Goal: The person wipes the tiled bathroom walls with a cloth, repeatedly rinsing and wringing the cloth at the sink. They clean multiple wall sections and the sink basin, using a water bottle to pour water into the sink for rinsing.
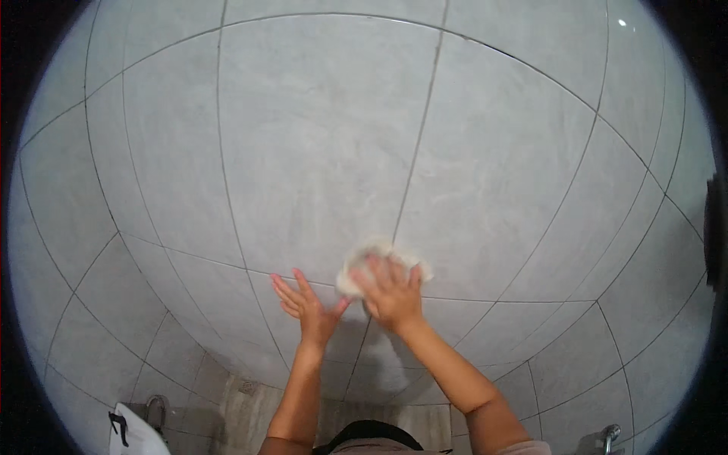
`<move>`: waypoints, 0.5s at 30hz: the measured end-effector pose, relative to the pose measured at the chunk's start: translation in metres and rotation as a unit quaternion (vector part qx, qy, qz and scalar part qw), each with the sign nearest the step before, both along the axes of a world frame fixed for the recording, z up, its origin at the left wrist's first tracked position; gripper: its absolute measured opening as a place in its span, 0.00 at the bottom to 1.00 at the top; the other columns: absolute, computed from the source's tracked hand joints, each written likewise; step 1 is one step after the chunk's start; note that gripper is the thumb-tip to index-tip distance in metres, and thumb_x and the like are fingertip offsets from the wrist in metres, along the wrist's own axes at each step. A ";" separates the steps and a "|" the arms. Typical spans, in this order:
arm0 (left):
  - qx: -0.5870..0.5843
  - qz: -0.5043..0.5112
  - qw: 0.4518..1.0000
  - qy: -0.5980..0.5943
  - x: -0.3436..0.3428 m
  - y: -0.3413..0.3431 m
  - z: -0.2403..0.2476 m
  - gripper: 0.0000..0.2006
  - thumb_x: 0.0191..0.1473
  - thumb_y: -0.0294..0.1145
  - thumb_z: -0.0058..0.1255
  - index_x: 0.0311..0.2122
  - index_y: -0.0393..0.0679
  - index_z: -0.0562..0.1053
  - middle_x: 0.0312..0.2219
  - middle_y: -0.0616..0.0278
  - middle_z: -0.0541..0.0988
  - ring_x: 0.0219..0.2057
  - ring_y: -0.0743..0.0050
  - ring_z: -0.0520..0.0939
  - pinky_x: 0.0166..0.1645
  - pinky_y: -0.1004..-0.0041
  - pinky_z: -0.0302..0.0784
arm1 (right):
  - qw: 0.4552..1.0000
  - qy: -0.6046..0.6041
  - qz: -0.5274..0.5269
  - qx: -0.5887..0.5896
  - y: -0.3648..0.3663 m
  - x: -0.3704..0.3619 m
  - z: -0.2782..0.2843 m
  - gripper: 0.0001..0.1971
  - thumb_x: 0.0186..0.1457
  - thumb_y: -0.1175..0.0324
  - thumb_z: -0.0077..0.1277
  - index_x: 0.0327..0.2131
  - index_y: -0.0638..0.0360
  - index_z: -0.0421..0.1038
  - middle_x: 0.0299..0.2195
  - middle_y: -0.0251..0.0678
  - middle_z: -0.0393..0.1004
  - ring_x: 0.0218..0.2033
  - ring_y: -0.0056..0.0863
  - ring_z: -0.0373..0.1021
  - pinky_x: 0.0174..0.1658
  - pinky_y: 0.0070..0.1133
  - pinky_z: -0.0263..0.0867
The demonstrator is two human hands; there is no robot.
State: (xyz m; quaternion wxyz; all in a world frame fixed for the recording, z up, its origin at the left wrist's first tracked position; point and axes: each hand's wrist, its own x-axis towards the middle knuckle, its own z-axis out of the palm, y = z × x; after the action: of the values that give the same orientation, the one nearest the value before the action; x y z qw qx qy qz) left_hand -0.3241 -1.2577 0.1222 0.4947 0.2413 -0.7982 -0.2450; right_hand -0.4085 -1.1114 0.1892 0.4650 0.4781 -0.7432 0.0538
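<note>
A pale grey tiled wall [326,144] fills most of the head view. My right hand [394,299] presses a bunched white cloth [362,256] against it, close to where two grout lines cross. The fingers lie over the cloth and are slightly blurred. Just left of the cloth is my left hand [311,309], its fingers spread and nothing in it. Its thumb points toward the cloth's lower left edge; whether they touch I cannot tell.
Tiled side walls stand at left and right. Low at left are a white fixture [140,434] with a black strap-like piece and a curved metal fitting [157,409]. A metal tap [610,434] is at lower right, a dark object [713,231] at the right rim. A drain [246,387] sits in the floor.
</note>
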 end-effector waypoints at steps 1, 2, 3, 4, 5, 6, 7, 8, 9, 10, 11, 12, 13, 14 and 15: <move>-0.017 -0.003 1.000 0.004 -0.003 0.003 -0.002 0.58 0.32 0.57 0.62 0.61 0.45 0.38 0.58 0.38 0.27 0.59 0.33 0.34 0.52 0.36 0.38 | 0.996 0.050 0.035 0.064 0.008 -0.008 -0.035 0.27 0.46 0.61 0.46 0.54 0.33 0.59 0.57 0.42 0.52 0.57 0.43 0.52 0.57 0.48 0.33; -0.038 -0.001 0.999 0.007 -0.001 0.003 -0.001 0.57 0.32 0.56 0.62 0.61 0.44 0.40 0.58 0.38 0.28 0.58 0.33 0.35 0.52 0.36 0.39 | 0.999 0.032 0.019 0.013 0.025 -0.009 -0.060 0.26 0.47 0.64 0.45 0.53 0.36 0.59 0.57 0.43 0.52 0.58 0.44 0.49 0.58 0.47 0.33; -0.058 0.002 0.998 0.013 -0.001 0.002 -0.002 0.56 0.32 0.55 0.62 0.61 0.44 0.42 0.58 0.38 0.29 0.58 0.32 0.36 0.52 0.37 0.41 | 0.999 0.016 0.003 -0.038 0.043 -0.013 -0.074 0.25 0.48 0.67 0.44 0.53 0.39 0.60 0.57 0.45 0.51 0.59 0.45 0.47 0.58 0.46 0.33; -0.075 -0.003 0.997 0.002 0.003 -0.003 -0.004 0.56 0.32 0.54 0.63 0.61 0.44 0.42 0.58 0.37 0.30 0.58 0.33 0.38 0.52 0.38 0.42 | 0.990 -0.040 -0.049 -0.127 0.054 -0.015 -0.071 0.26 0.48 0.70 0.42 0.54 0.42 0.59 0.58 0.47 0.49 0.60 0.46 0.43 0.59 0.44 0.31; -0.094 0.000 0.996 -0.014 0.012 -0.011 -0.008 0.56 0.31 0.53 0.64 0.61 0.44 0.42 0.58 0.36 0.30 0.58 0.33 0.39 0.53 0.40 0.43 | 0.967 -0.101 -0.092 -0.216 0.052 -0.009 -0.062 0.26 0.48 0.72 0.41 0.54 0.45 0.59 0.59 0.48 0.46 0.61 0.46 0.39 0.60 0.43 0.30; -0.112 0.004 0.993 -0.030 0.021 -0.019 -0.011 0.57 0.31 0.51 0.65 0.61 0.44 0.42 0.57 0.35 0.30 0.58 0.33 0.40 0.54 0.41 0.44 | 0.932 -0.087 -0.057 -0.347 0.039 -0.015 -0.043 0.27 0.47 0.72 0.41 0.55 0.48 0.58 0.60 0.49 0.43 0.62 0.48 0.35 0.60 0.44 0.28; -0.105 -0.011 0.994 -0.043 0.020 -0.015 -0.010 0.55 0.32 0.51 0.64 0.61 0.43 0.43 0.57 0.35 0.31 0.57 0.33 0.42 0.54 0.42 0.44 | 0.883 -0.061 -0.040 -0.464 0.034 -0.020 -0.004 0.29 0.46 0.73 0.41 0.55 0.50 0.56 0.61 0.49 0.40 0.62 0.49 0.32 0.59 0.45 0.25; -0.101 -0.019 0.993 -0.063 0.023 -0.014 -0.007 0.54 0.32 0.50 0.64 0.60 0.43 0.44 0.57 0.35 0.33 0.57 0.33 0.43 0.54 0.42 0.45 | 0.872 -0.062 -0.031 -0.485 0.020 -0.018 0.021 0.30 0.44 0.73 0.42 0.55 0.50 0.57 0.61 0.47 0.41 0.62 0.48 0.32 0.59 0.45 0.25; -0.097 -0.027 0.991 -0.083 0.025 -0.015 -0.008 0.52 0.33 0.50 0.63 0.60 0.42 0.46 0.57 0.34 0.34 0.57 0.33 0.44 0.54 0.43 0.45 | 0.861 -0.064 -0.022 -0.504 0.006 -0.013 0.037 0.31 0.42 0.73 0.44 0.55 0.51 0.57 0.61 0.45 0.41 0.63 0.46 0.33 0.59 0.44 0.25; -0.110 -0.035 0.990 -0.084 0.028 -0.017 -0.008 0.51 0.34 0.49 0.63 0.60 0.42 0.47 0.57 0.35 0.35 0.56 0.34 0.46 0.54 0.44 0.46 | 0.904 -0.042 -0.042 -0.424 -0.009 -0.005 0.045 0.31 0.42 0.72 0.45 0.55 0.48 0.57 0.61 0.45 0.42 0.63 0.46 0.34 0.60 0.44 0.26; -0.125 -0.039 0.988 -0.086 0.032 -0.022 -0.007 0.50 0.34 0.49 0.63 0.60 0.42 0.48 0.57 0.35 0.37 0.56 0.34 0.47 0.54 0.44 0.46 | 0.937 -0.023 -0.056 -0.343 -0.027 0.004 0.046 0.31 0.42 0.70 0.46 0.55 0.46 0.58 0.61 0.44 0.42 0.63 0.45 0.34 0.60 0.43 0.27; -0.140 -0.042 0.985 -0.088 0.036 -0.027 -0.007 0.49 0.35 0.48 0.62 0.60 0.42 0.48 0.57 0.35 0.38 0.56 0.35 0.48 0.54 0.45 0.47 | 0.965 -0.053 -0.049 -0.250 -0.043 0.014 0.032 0.31 0.43 0.69 0.46 0.55 0.41 0.57 0.61 0.42 0.43 0.62 0.45 0.36 0.59 0.47 0.27; -0.123 -0.045 0.989 -0.071 0.043 -0.035 -0.009 0.49 0.35 0.47 0.62 0.60 0.42 0.48 0.57 0.36 0.40 0.56 0.36 0.48 0.55 0.47 0.48 | 0.983 -0.087 -0.035 -0.156 -0.056 0.024 0.007 0.31 0.44 0.67 0.46 0.55 0.36 0.57 0.61 0.41 0.44 0.62 0.46 0.38 0.58 0.50 0.28; -0.104 -0.057 0.992 -0.046 0.045 -0.039 -0.012 0.49 0.35 0.46 0.62 0.60 0.43 0.48 0.57 0.36 0.41 0.56 0.37 0.49 0.55 0.48 0.48 | 0.992 -0.122 -0.011 -0.042 -0.055 0.028 -0.016 0.30 0.44 0.66 0.46 0.55 0.35 0.58 0.60 0.40 0.46 0.61 0.47 0.39 0.57 0.51 0.28; -0.084 -0.071 0.994 -0.020 0.044 -0.041 -0.016 0.49 0.35 0.46 0.62 0.60 0.43 0.48 0.57 0.37 0.43 0.56 0.38 0.49 0.56 0.49 0.48 | 0.985 -0.155 0.011 0.074 -0.050 0.028 -0.048 0.29 0.44 0.66 0.46 0.54 0.35 0.59 0.59 0.40 0.49 0.61 0.48 0.40 0.57 0.51 0.28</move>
State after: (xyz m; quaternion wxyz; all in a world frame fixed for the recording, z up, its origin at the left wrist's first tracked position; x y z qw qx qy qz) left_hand -0.2801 -1.2986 0.1065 0.4787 0.1461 -0.8406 -0.2071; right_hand -0.3810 -1.1616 0.1408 0.3074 0.5054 -0.8025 0.0775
